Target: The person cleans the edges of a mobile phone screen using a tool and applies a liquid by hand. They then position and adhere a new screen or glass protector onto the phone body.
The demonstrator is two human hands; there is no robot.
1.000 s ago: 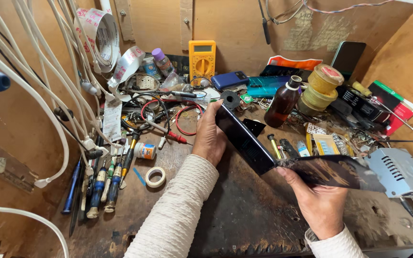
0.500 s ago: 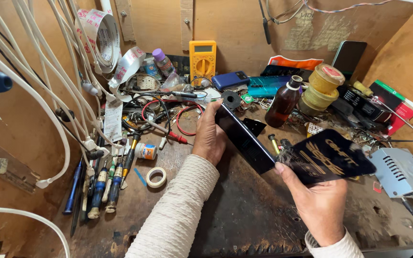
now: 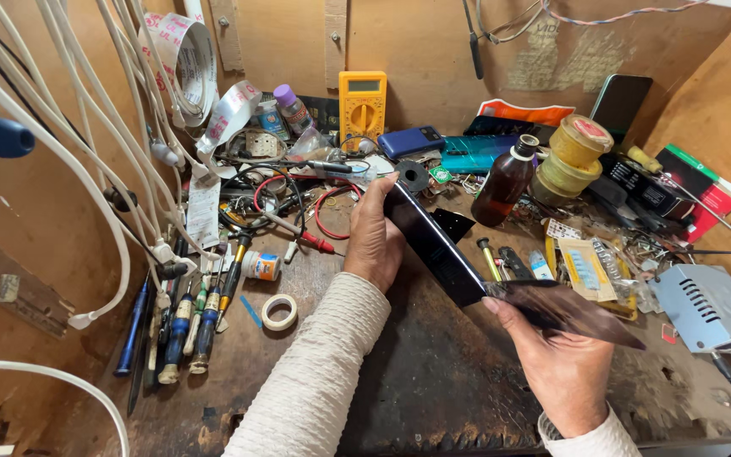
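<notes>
My left hand (image 3: pixel 374 237) grips a black smartphone (image 3: pixel 437 245) held on edge above the workbench, its screen side turned to the right. My right hand (image 3: pixel 556 364) pinches a thin dark film sheet (image 3: pixel 573 313) at its near corner. The sheet hangs out to the right from the phone's lower end, almost flat and seen nearly edge-on. Both cream sleeves reach in from the bottom of the view.
A yellow multimeter (image 3: pixel 362 101), a brown bottle (image 3: pixel 505 182), yellow tape rolls (image 3: pixel 573 156), red and black probe leads (image 3: pixel 315 237), a row of screwdrivers (image 3: pixel 184 326) and a small tape ring (image 3: pixel 278 311) crowd the dark bench (image 3: pixel 433 389). White cables (image 3: pixel 86 152) hang at left. A grey vented box (image 3: pixel 708 305) lies at right.
My right hand has turned the film sheet from facing the camera to nearly edge-on. My left hand and the phone have stayed still.
</notes>
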